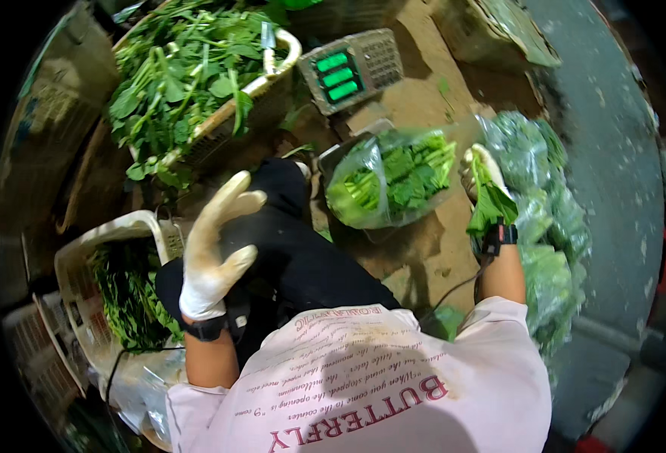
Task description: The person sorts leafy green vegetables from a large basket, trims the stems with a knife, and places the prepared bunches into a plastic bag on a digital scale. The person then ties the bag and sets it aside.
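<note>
My left hand (214,243), in a pale work glove, is raised over my dark trousers with its fingers apart and nothing in it. My right hand (483,170), gloved too, is closed on a small piece of leafy greens (488,206) whose leaf hangs towards my wrist. Between the hands, nearer the right one, a clear plastic bag (382,181) of cut leafy greens rests on a digital scale, whose pan is mostly hidden under it. Behind the bag stands the scale's display (337,76), lit green beside a keypad.
A plastic basket (287,54) heaped with loose greens stands at the upper left. Another basket (72,266) with darker greens is at the lower left, beside crumpled clear plastic (146,390). Several filled bags of greens (545,272) line the right side. Cardboard (449,249) covers the floor.
</note>
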The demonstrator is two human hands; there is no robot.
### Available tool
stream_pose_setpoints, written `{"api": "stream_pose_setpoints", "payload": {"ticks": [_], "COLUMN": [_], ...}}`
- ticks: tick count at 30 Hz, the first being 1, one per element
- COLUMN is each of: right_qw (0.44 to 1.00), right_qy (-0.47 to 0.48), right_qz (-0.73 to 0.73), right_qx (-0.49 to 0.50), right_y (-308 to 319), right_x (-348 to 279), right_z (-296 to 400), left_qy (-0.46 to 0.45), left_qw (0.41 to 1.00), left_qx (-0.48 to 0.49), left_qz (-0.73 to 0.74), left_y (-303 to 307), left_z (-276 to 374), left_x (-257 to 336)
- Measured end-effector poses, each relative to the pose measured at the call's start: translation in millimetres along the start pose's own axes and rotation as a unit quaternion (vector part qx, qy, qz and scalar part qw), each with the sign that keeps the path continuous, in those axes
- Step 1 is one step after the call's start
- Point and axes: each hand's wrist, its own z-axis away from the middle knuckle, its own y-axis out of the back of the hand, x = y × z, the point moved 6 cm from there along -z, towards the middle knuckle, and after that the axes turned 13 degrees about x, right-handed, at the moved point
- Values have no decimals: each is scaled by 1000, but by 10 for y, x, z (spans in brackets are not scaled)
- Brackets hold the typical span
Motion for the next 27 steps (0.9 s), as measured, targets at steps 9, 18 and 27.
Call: {"api": "stream_pose_setpoints", "payload": {"ticks": [9,18,27], "right_qw": [946,901,767], "right_qy": [119,340,327], "right_qz": [171,231,413], "right_qx": [248,-136,-367], "right_y": [105,-3359,-5541], "right_x": [176,-91,1100], "right_z": [-768,871,1084], "left_qy": [0,162,293], "left_qw": [914,788,722], "left_qx": [368,566,617], "left_qz": [-170,-182,-114], "left_y": [1537,2632,3610], "left_z": [1001,2398,3538], "left_x": [468,-170,-1328]}}
